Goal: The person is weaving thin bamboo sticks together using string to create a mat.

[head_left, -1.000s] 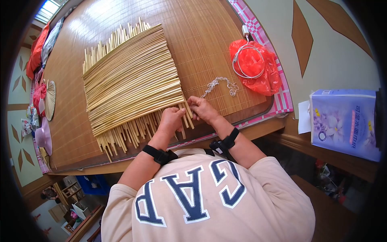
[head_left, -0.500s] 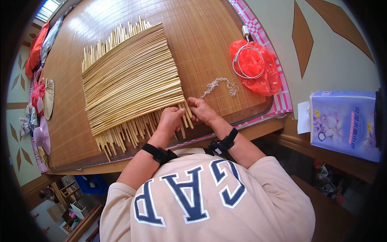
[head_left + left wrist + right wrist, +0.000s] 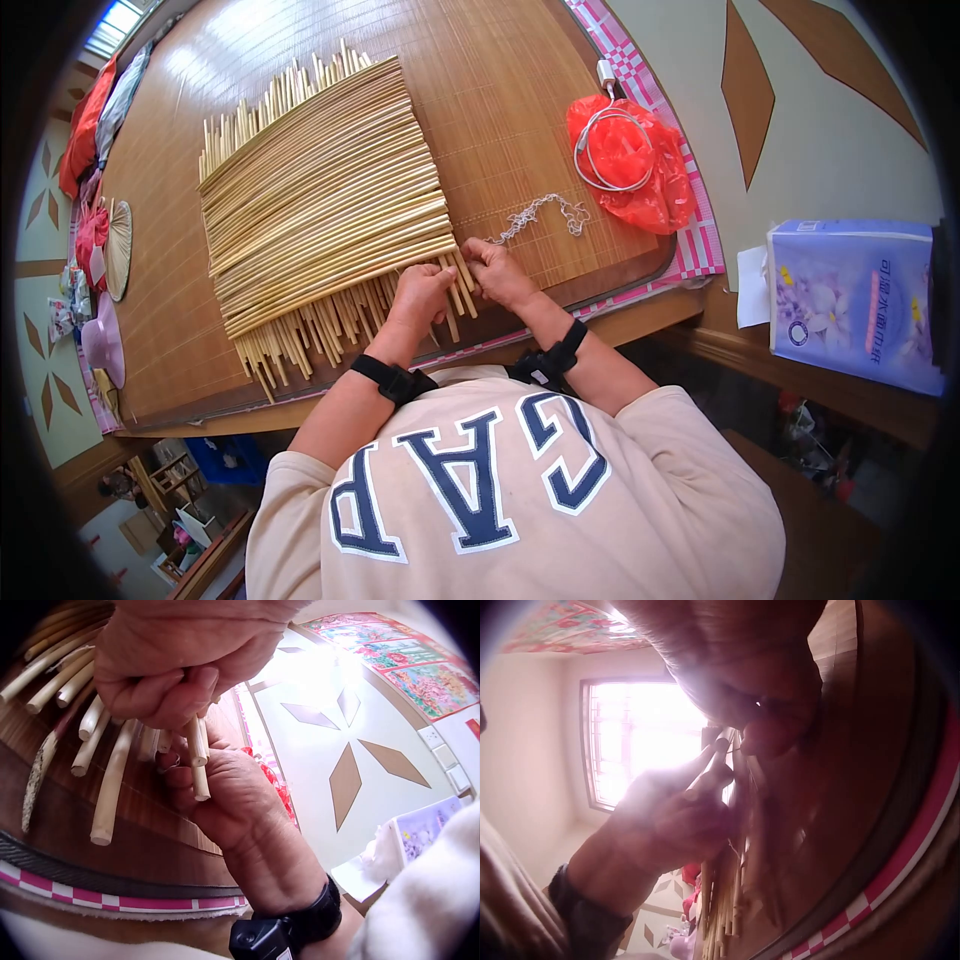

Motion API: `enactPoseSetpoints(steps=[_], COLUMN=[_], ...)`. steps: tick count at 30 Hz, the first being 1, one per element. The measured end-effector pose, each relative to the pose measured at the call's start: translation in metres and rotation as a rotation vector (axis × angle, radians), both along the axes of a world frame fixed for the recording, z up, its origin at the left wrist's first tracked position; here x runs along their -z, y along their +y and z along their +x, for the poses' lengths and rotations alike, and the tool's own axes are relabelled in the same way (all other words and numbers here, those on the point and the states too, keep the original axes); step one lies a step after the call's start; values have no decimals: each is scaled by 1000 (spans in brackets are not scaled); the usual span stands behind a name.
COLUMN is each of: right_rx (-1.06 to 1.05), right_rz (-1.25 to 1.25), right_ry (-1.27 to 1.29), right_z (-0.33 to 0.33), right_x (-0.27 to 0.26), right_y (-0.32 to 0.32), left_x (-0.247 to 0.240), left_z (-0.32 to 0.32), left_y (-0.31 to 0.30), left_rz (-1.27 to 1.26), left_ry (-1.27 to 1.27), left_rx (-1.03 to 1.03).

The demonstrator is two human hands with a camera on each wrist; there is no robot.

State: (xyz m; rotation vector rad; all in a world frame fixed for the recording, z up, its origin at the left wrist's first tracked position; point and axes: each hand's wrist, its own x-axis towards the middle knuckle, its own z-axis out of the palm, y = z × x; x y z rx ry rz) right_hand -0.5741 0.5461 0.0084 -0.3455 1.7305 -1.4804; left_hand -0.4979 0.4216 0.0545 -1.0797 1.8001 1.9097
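A panel of pale wooden sticks [image 3: 330, 200], laid side by side and bound together, lies before me with more stick ends jutting out beyond its far and near sides. At its near right corner my left hand [image 3: 425, 295] grips stick ends; two cut tips [image 3: 199, 776] poke out below its curled fingers in the left wrist view. Close beside it, my right hand [image 3: 502, 275] has thumb and fingertips drawn together at the same corner. A thin strand shows between the hands in the right wrist view. Loose white string [image 3: 545, 212] trails from the right hand across the mat.
A brown bamboo mat [image 3: 500, 110] covers the table, edged by pink checked cloth [image 3: 700, 235]. To the right are a red plastic bag [image 3: 640, 170] with a white cable and a purple tissue pack [image 3: 850, 300]. A fan [image 3: 118, 250] and pink hat [image 3: 103, 345] lie far left.
Both hands stay at the panel's near right corner, with only slight finger shifts. The loose string's near part has shifted a little toward the right hand.
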Motion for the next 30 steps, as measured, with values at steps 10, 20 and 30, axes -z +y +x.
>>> enactPoseSetpoints(steps=[10,20,30], right_rx=[53,33,65], right_rz=[-119,-105,-78], right_ry=[-217,-217,-196], right_z=[6,4,0], right_x=[0,0,-2], right_y=[-1,-5,0], left_x=[4,-3,-55], left_z=[-2,-4,-2], left_y=[-1,-1,-20], left_rz=[-27,46,-278], left_ry=[-7,-28,-107], left_rx=[59,22,283])
